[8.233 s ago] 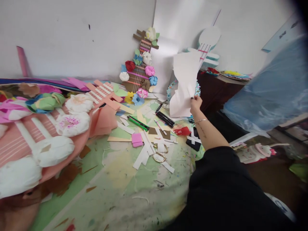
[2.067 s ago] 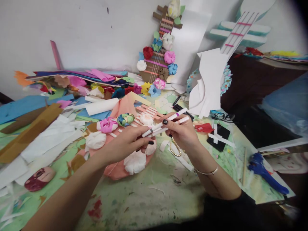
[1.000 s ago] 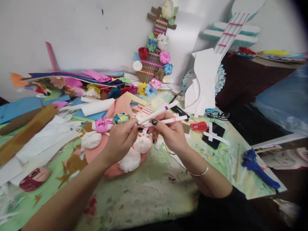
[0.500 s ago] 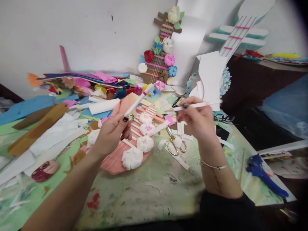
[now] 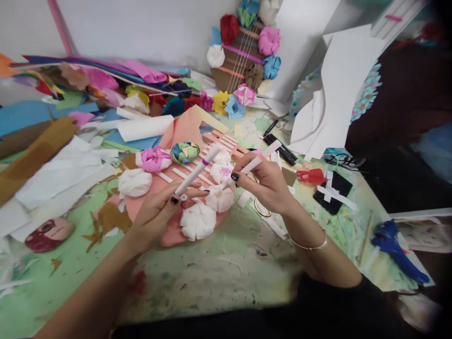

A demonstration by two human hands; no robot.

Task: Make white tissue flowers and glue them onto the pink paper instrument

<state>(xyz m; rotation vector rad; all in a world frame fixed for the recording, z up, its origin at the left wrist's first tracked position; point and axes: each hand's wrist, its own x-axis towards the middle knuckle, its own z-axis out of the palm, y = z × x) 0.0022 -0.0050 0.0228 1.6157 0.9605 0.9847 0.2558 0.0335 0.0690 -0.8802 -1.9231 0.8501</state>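
My left hand (image 5: 158,207) holds a slim white marker pen (image 5: 198,170) with a purple band, tilted up to the right. In my right hand (image 5: 264,183) a narrow white paper strip (image 5: 254,163) is pinched between thumb and fingers. Both hands are above a pink guitar-shaped paper craft (image 5: 141,209) with pale strips across it. White paper flowers (image 5: 198,221) line its right side; a pink flower (image 5: 154,158), a green and blue flower (image 5: 185,152) and a white flower (image 5: 134,182) sit by its left edge. Part of the craft is hidden under my hands.
Gold-handled scissors (image 5: 263,208) lie partly under my right hand. Black pens (image 5: 280,148), a black phone-like slab (image 5: 332,193) and a blue glue gun (image 5: 399,249) are to the right. Paper scraps (image 5: 67,174) cover the left. A brown flowered guitar craft (image 5: 226,80) stands behind.
My right hand has come left and lower with the strip, nearer the pen. The left hand's pen is lower. My view has shifted down, showing more of the craft and the slab.
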